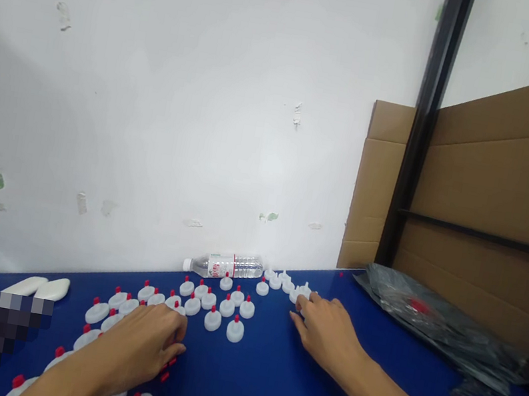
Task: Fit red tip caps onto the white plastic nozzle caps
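Observation:
My left hand (144,340) is low over the blue table with its fingers curled down. What they hold, if anything, is hidden. Small red caps (164,377) lie just beside and under its thumb. Around it stand many white round nozzle lids with red tips, such as one lid (235,329) in front and another (97,312) to the left. My right hand (329,327) reaches to a cluster of plain white nozzle lids (287,286) near the wall. Its thumb is apart from the fingers, and the fingertips are at the nearest lid (295,294).
A clear plastic bottle (237,266) lies on its side against the white wall. Two white rounded objects (52,288) rest at the left. A grey plastic bag (445,333) with something red on it lies at the right, before cardboard (504,191) and a dark metal post (420,129).

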The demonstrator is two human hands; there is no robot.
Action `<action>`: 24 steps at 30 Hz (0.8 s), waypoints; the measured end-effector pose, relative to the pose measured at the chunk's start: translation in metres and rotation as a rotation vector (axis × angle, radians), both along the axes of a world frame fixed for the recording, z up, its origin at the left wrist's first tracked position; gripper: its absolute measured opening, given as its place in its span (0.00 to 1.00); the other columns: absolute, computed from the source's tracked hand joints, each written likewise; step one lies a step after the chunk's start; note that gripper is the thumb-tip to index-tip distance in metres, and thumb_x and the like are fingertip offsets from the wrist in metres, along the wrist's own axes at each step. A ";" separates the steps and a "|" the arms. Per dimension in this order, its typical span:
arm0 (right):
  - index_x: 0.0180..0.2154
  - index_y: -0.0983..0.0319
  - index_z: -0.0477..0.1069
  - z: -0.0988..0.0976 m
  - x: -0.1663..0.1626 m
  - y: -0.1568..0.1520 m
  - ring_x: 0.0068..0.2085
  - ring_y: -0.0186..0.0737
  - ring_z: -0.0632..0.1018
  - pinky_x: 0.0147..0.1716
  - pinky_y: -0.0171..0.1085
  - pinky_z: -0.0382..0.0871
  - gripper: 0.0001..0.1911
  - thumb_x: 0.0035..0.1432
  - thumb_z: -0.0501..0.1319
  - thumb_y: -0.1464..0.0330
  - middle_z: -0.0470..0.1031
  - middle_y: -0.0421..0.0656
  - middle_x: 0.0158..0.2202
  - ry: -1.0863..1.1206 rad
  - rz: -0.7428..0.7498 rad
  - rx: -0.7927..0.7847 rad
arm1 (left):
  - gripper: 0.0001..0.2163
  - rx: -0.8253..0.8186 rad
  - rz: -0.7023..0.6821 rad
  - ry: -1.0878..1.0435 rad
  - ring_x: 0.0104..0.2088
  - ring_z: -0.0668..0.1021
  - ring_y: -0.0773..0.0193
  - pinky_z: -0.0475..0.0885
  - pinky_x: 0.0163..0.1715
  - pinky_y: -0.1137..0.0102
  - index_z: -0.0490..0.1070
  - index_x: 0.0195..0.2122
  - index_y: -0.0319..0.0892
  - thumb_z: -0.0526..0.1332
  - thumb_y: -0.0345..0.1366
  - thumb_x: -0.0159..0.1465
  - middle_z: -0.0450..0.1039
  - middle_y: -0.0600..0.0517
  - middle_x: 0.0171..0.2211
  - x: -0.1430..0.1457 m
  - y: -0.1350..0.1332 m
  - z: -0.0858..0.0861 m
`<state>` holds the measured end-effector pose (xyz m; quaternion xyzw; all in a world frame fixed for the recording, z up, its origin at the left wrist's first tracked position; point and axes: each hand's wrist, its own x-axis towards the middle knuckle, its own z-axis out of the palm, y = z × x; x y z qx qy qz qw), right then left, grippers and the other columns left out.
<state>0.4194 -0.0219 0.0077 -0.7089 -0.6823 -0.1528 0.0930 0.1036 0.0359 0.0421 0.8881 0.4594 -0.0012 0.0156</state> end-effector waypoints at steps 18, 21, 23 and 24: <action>0.63 0.61 0.65 0.004 -0.022 -0.015 0.46 0.52 0.82 0.42 0.44 0.75 0.20 0.71 0.55 0.73 0.77 0.52 0.49 0.133 0.152 -0.146 | 0.09 0.045 -0.085 -0.067 0.35 0.80 0.56 0.66 0.33 0.66 0.73 0.36 0.44 0.53 0.30 0.67 0.80 0.49 0.37 0.000 0.000 -0.007; 0.69 0.57 0.56 0.005 -0.030 -0.022 0.49 0.48 0.80 0.48 0.45 0.75 0.26 0.73 0.55 0.70 0.73 0.51 0.54 0.331 0.351 -0.085 | 0.09 0.076 -0.123 -0.163 0.33 0.78 0.58 0.67 0.34 0.66 0.73 0.37 0.45 0.53 0.32 0.68 0.79 0.51 0.35 0.004 -0.005 0.001; 0.70 0.53 0.53 0.003 -0.035 -0.027 0.52 0.46 0.79 0.53 0.47 0.74 0.28 0.72 0.55 0.69 0.73 0.48 0.55 0.431 0.488 -0.042 | 0.09 0.068 -0.158 -0.272 0.32 0.78 0.60 0.69 0.35 0.66 0.75 0.40 0.46 0.54 0.35 0.70 0.79 0.52 0.36 0.008 -0.008 0.005; 0.70 0.52 0.52 0.002 -0.038 -0.029 0.53 0.46 0.78 0.55 0.47 0.73 0.29 0.72 0.55 0.68 0.73 0.47 0.54 0.463 0.541 -0.028 | 0.10 0.058 -0.186 -0.343 0.33 0.79 0.61 0.70 0.36 0.66 0.76 0.42 0.47 0.54 0.36 0.72 0.79 0.53 0.38 0.010 -0.010 0.005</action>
